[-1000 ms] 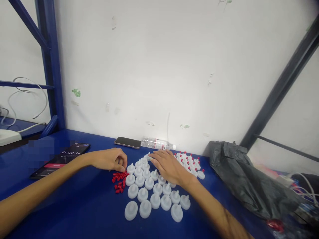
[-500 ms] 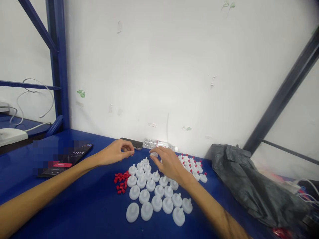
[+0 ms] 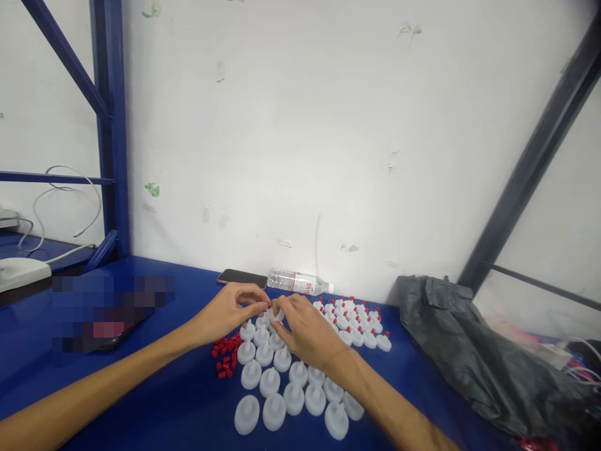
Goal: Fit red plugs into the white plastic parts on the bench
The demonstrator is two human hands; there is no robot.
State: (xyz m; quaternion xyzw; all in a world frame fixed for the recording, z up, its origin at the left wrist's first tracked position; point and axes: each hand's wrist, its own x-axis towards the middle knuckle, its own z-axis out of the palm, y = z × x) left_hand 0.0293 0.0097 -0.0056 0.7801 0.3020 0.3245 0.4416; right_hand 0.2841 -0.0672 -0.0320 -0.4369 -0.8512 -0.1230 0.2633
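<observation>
My left hand (image 3: 239, 310) pinches a small red cap (image 3: 269, 305), mostly hidden by the fingertips. My right hand (image 3: 305, 326) grips a white spouted lid (image 3: 275, 313), and the cap is held against or close to its spout. Below the hands stand several white spouted lids (image 3: 264, 355) with bare spouts, in loose rows on the blue table. A pile of loose red caps (image 3: 226, 352) lies to their left. To the right of my right hand is a group of white lids with red caps (image 3: 359, 324) on their spouts.
By the wall lie a dark phone (image 3: 241, 278) and a clear plastic bottle (image 3: 300, 282) on its side. A black plastic bag (image 3: 464, 351) rests at the right. Another phone (image 3: 117, 335), partly blurred out, lies on the left of the blue table (image 3: 154, 401).
My hands have come together above the white lids; before, they were apart. The right hand moved left with its lid, and the left hand moved right. The view has tilted slightly upward.
</observation>
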